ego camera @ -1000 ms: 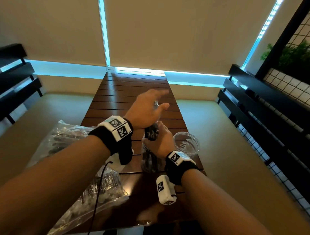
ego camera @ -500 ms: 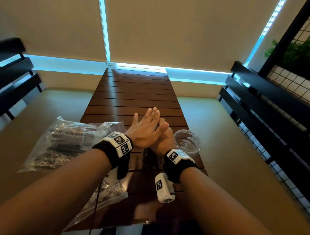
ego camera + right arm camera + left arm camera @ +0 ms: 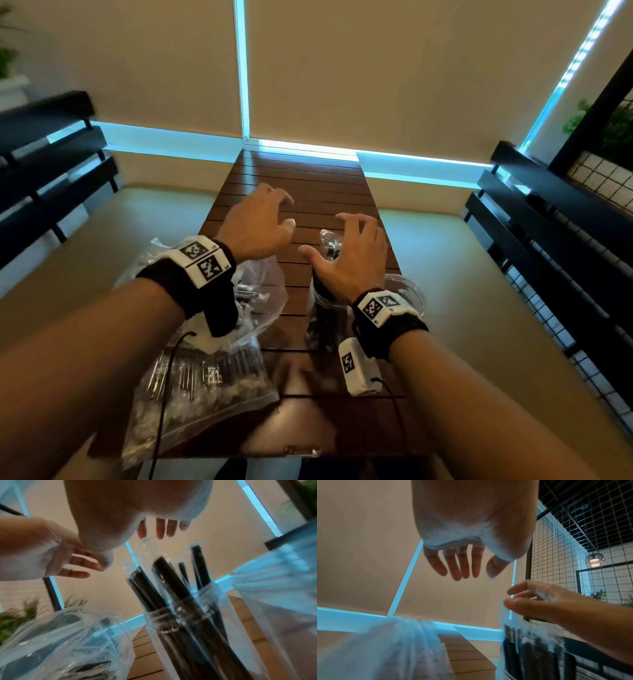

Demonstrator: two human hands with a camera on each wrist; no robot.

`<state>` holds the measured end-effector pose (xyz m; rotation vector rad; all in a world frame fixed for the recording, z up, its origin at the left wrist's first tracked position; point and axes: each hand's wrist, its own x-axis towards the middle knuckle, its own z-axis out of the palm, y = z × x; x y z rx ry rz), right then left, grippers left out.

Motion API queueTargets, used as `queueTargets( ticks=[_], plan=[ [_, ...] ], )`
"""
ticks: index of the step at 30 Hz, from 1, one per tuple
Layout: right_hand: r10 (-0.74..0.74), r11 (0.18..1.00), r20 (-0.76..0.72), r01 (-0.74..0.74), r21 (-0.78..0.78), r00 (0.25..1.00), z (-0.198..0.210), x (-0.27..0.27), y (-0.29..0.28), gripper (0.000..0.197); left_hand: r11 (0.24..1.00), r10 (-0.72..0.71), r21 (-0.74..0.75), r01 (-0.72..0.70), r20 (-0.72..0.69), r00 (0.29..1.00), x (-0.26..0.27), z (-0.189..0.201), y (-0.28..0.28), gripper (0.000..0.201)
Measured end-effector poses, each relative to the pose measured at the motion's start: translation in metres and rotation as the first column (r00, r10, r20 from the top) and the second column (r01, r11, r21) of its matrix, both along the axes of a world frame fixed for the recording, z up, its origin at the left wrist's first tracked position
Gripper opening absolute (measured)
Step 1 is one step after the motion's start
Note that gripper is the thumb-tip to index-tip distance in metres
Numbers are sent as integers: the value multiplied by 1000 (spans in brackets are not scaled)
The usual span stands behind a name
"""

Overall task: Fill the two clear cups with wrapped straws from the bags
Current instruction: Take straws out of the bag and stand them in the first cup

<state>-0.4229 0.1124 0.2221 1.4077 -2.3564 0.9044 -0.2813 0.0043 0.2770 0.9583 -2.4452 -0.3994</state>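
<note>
A clear cup (image 3: 323, 318) stands on the slatted wooden table (image 3: 308, 192), packed with black straws in clear wrappers (image 3: 171, 582); their wrapper tops (image 3: 329, 244) poke up. My right hand (image 3: 325, 236) hovers over those tops with fingers spread and grips nothing. Whether its fingertips (image 3: 164, 530) touch the wrappers I cannot tell. My left hand (image 3: 285, 213) hangs in the air to the left, loosely curled and empty. The second clear cup (image 3: 409, 294) stands just right of the first, half hidden by my right wrist, and looks empty.
Two clear zip bags lie at the table's left: one with straws near the front edge (image 3: 205, 383), one crumpled behind it (image 3: 260, 291). Black slatted benches (image 3: 548, 219) flank the table, and a wire grid panel (image 3: 565, 547) stands at the right.
Half a second ago both hands were pressed together over the straw cup. They have since lifted and parted, the left going up and left, and the straw tops now show.
</note>
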Motion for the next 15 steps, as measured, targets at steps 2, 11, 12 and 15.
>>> queueTargets(
  ticks=[2,11,12,15],
  plan=[
    [49,995,-156,-63,-81,987,9,11,-5,47,998,68,-9,-68,263,962,17,1,-6,66],
    [553,646,53,-469,603,831,-7,87,-45,9,981,119,65,-181,536,836,65,-22,-7,24],
    [554,627,80,-478,615,829,-15,92,-50,14,981,96,100,-167,502,859,68,-23,-7,25],
    [562,598,124,-505,623,818,-23,109,-59,21,977,55,169,-130,392,918,75,-22,-10,24]
  ],
)
